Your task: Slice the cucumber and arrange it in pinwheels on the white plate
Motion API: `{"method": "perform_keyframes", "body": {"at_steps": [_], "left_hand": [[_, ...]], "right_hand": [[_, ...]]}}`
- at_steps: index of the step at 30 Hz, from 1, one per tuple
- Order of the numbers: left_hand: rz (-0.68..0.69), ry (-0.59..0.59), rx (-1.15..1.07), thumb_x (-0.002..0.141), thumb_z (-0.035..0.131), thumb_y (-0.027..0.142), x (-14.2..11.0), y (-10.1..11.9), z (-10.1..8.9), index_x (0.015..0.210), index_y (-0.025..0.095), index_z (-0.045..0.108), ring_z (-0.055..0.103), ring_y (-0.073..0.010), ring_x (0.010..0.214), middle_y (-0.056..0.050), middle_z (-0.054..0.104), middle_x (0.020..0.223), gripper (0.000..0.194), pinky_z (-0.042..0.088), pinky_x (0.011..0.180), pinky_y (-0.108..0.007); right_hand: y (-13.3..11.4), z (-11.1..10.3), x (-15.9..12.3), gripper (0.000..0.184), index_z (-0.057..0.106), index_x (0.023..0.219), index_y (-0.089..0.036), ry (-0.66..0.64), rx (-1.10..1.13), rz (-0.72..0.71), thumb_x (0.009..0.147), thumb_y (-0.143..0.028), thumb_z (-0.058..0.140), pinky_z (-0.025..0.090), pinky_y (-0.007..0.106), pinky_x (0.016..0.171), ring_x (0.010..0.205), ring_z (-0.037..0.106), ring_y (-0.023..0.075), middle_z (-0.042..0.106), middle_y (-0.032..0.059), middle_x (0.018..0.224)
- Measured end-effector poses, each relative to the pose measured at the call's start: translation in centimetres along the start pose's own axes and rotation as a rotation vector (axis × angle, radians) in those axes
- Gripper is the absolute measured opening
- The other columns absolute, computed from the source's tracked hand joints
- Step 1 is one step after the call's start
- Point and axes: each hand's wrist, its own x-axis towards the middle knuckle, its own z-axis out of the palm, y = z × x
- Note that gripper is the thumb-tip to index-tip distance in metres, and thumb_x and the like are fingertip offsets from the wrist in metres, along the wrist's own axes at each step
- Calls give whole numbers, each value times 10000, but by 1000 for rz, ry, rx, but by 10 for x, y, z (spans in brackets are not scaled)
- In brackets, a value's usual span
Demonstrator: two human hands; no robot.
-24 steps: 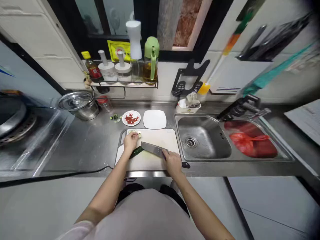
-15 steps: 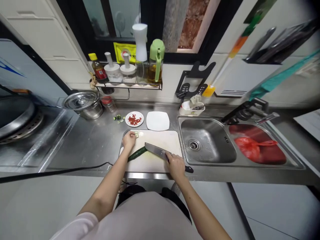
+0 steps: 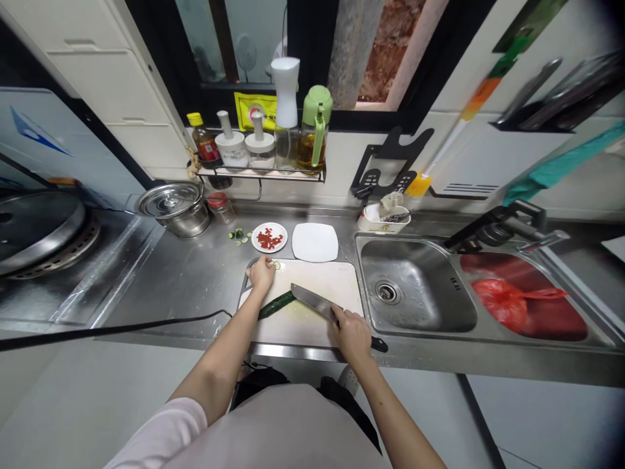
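The R hand [image 3: 353, 335] is closed around the handle of the knife [image 3: 316, 302], w/ the blade tip just beside the cucumber [image 3: 277, 304]. This cucumber lies aslant on the cutting board [image 3: 327, 277], its lower end near the L forearm. The L hand [image 3: 262, 274] is at the board's upper L corner, near thin slices [image 3: 276, 265], fingers bent; cannot tell if it holds smth. Behind are 2 plates [image 3: 315, 242] on the steel surface [image 3: 195, 280].

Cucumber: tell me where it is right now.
In the head view, the cucumber lies on the left half of the cutting board, between the left forearm and the knife.
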Motion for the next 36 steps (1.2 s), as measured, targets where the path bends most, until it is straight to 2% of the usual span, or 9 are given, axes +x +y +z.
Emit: {"method": "perform_keyframes", "body": {"at_steps": [7,11,16,19,22,27,31,36], "left_hand": [[13,12,94,814,562,301,-1,3,1,849,247,715,596,-274,1022,-83,709,1025,167,339,889,-407],[10,31,68,812,565,323,-4,2,-1,863,263,723,588,-279,1031,-74,703,1014,176,344,894,-417],[10,103,-60,837,552,344,-17,-6,-7,947,274,706,604,-242,974,-44,697,957,202,374,891,-395],[92,125,-114,850,548,332,-35,-14,-9,960,254,702,606,-232,964,-44,692,948,205,403,887,-376],[261,86,-150,857,554,314,-56,-24,-10,941,234,702,612,-213,948,-51,690,974,187,439,870,-341],[517,14,-164,897,529,299,-86,-38,-8,943,234,708,621,-192,936,-54,690,983,196,466,849,-325],[622,-42,-98,909,533,304,-95,-41,-7,973,246,723,625,-191,927,-55,695,981,208,459,860,-349],[682,-85,-44,919,537,305,-96,-39,-6,1049,258,724,617,-187,948,-53,699,1005,232,448,873,-354]], "right_hand": [[3,-2,3,390,593,1273,-233,5,-7,-8,887,-219,537,353,303,796,927,609,216,688,77,956],[2,-6,7,391,599,1271,-236,-7,2,3,886,-223,532,366,299,798,936,619,217,699,74,971],[1,-8,11,375,607,1256,-254,-28,88,42,892,-235,518,374,277,809,958,631,199,713,55,1019],[1,-8,13,335,627,1224,-285,-53,174,104,924,-292,478,378,266,768,937,645,193,721,39,1032],[0,-9,16,335,638,1207,-296,-80,268,145,954,-356,428,375,257,727,926,650,191,725,36,1036],[-7,-9,27,334,659,1090,-214,-123,396,56,976,-345,374,349,235,671,849,637,177,723,47,934],[-18,-13,35,312,648,1012,-170,-194,382,2,973,-338,388,323,232,658,851,617,177,707,69,921],[-32,-20,35,318,603,1106,-158,-235,295,-49,983,-325,362,321,247,681,895,622,193,700,94,985]]}}
